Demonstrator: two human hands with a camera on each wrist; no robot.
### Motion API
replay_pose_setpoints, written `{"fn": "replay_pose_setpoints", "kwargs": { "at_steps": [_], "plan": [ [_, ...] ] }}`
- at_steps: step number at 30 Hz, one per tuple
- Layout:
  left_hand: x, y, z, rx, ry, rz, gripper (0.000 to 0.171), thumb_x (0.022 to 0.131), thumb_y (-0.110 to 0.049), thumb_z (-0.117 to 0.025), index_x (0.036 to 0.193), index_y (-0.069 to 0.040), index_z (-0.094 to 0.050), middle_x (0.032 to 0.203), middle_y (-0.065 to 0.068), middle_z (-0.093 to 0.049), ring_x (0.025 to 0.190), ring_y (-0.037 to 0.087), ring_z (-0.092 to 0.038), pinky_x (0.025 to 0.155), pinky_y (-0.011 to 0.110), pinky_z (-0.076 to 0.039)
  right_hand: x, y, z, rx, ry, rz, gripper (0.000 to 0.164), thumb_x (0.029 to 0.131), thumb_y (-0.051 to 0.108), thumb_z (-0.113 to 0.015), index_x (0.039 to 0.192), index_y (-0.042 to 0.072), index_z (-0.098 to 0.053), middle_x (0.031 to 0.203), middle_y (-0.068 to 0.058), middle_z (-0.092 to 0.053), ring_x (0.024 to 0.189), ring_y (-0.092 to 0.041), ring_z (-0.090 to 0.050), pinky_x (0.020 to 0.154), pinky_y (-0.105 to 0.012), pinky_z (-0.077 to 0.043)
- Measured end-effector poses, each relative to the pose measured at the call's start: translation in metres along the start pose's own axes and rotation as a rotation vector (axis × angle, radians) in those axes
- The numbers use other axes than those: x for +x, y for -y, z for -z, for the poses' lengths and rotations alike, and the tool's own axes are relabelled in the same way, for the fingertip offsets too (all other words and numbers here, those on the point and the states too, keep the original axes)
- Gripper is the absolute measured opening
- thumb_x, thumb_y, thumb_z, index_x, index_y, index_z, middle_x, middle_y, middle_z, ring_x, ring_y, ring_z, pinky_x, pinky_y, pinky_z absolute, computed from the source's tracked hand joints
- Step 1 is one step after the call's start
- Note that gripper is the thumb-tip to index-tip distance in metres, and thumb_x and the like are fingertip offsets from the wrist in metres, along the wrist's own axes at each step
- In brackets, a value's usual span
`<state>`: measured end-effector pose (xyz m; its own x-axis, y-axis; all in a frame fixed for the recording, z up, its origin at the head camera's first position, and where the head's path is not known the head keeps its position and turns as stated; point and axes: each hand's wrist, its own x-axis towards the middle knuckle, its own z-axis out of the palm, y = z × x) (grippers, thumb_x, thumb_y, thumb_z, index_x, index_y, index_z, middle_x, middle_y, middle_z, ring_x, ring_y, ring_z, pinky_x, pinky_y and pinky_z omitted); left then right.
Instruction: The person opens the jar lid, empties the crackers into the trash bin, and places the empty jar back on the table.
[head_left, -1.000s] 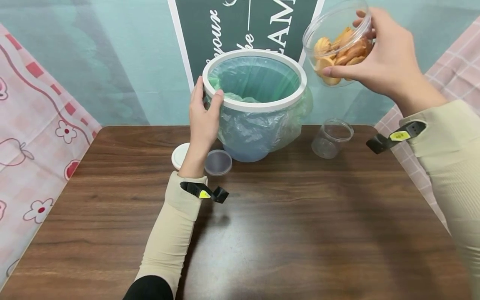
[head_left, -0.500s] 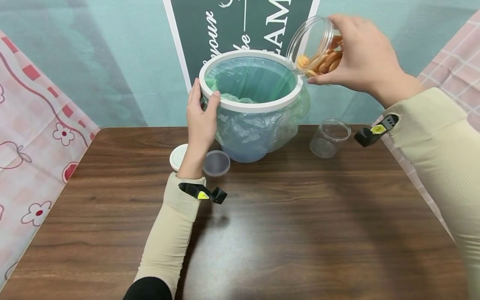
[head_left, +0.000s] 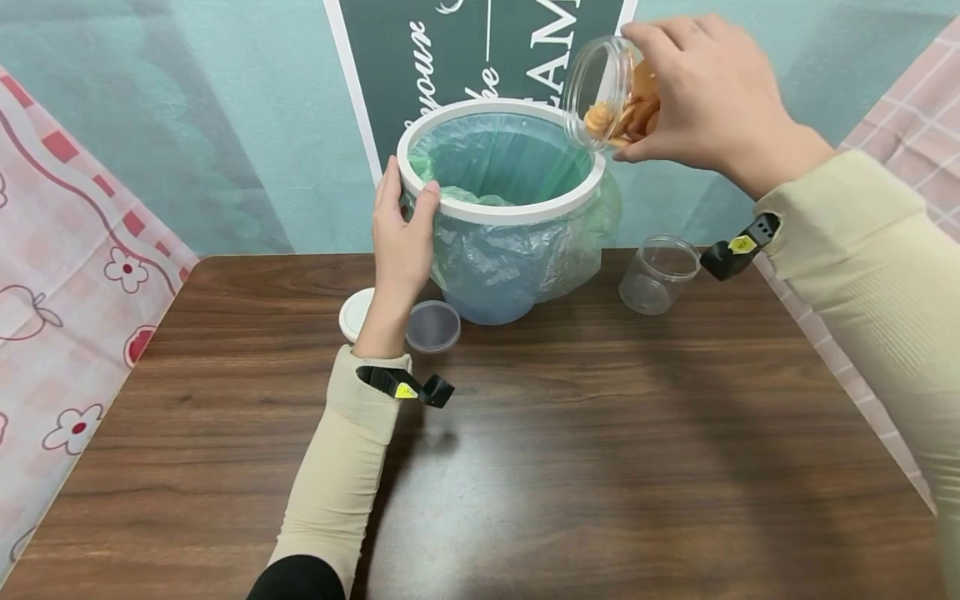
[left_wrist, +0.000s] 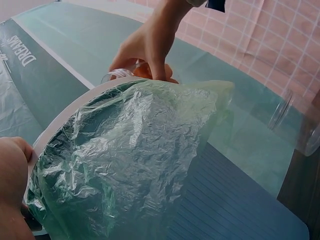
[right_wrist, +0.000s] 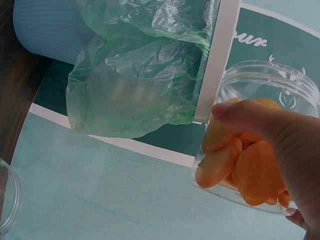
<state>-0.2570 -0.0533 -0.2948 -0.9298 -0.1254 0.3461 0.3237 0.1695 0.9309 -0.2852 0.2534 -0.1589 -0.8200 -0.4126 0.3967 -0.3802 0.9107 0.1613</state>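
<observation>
A blue trash bin [head_left: 491,310] with a white rim ring [head_left: 517,215] and a green plastic liner bag [head_left: 517,258] stands at the table's back. My left hand [head_left: 402,242] grips the ring on its left side, thumb on the ring and fingers outside. My right hand [head_left: 712,96] holds a clear plastic jar [right_wrist: 270,75] round its body. The jar lies tilted on its side, mouth facing left over the ring's right edge. Orange-brown cookies [right_wrist: 257,167] fill its lower part, some close to the mouth in the head view. The right fingers are partly hidden behind the jar.
A second clear jar [head_left: 651,283] stands on the wooden table [head_left: 562,467] right of the bin. A white lid [head_left: 354,315] and a clear lid [head_left: 433,327] lie by my left wrist. Cloth backdrop [head_left: 247,150] hangs behind.
My right hand has carried the jar left to the bin's rim and tipped it further, so its mouth now faces left. The cookies have slid toward the mouth. My left hand stays in place.
</observation>
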Motion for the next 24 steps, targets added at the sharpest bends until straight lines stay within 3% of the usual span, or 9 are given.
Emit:
{"fn": "replay_pose_setpoints", "kwargs": {
  "at_steps": [11, 17, 24],
  "plan": [
    [-0.003, 0.0, 0.001, -0.003, 0.007, -0.005, 0.076, 0.099, -0.036, -0.055, 0.162, -0.01, -0.02, 0.168, 0.006, -0.024, 0.152, 0.006, -0.025, 0.122, 0.024, -0.028, 0.008, 0.006, 0.002, -0.07, -0.011, 0.095, 0.109, 0.064, 0.025, -0.092, 0.155, 0.006, -0.035, 0.145, -0.027, -0.05, 0.133, -0.049, -0.043, 0.111, -0.063, -0.035],
    [-0.003, 0.0, 0.001, -0.006, 0.008, -0.007, 0.076, 0.099, -0.035, -0.055, 0.162, -0.009, -0.02, 0.169, 0.007, -0.023, 0.153, 0.007, -0.025, 0.124, 0.028, -0.027, 0.013, 0.009, 0.004, -0.111, -0.027, 0.17, 0.108, 0.061, 0.022, -0.093, 0.153, 0.005, -0.038, 0.141, -0.028, -0.052, 0.128, -0.049, -0.045, 0.112, -0.062, -0.035],
    [-0.003, 0.0, 0.0, -0.008, 0.008, -0.01, 0.076, 0.099, -0.036, -0.055, 0.161, -0.009, -0.02, 0.169, 0.007, -0.023, 0.153, 0.007, -0.024, 0.123, 0.026, -0.027, 0.016, 0.013, 0.006, -0.139, -0.023, 0.195, 0.106, 0.062, 0.023, -0.091, 0.153, 0.006, -0.039, 0.143, -0.027, -0.051, 0.129, -0.048, -0.043, 0.113, -0.061, -0.034]
  ]
}}
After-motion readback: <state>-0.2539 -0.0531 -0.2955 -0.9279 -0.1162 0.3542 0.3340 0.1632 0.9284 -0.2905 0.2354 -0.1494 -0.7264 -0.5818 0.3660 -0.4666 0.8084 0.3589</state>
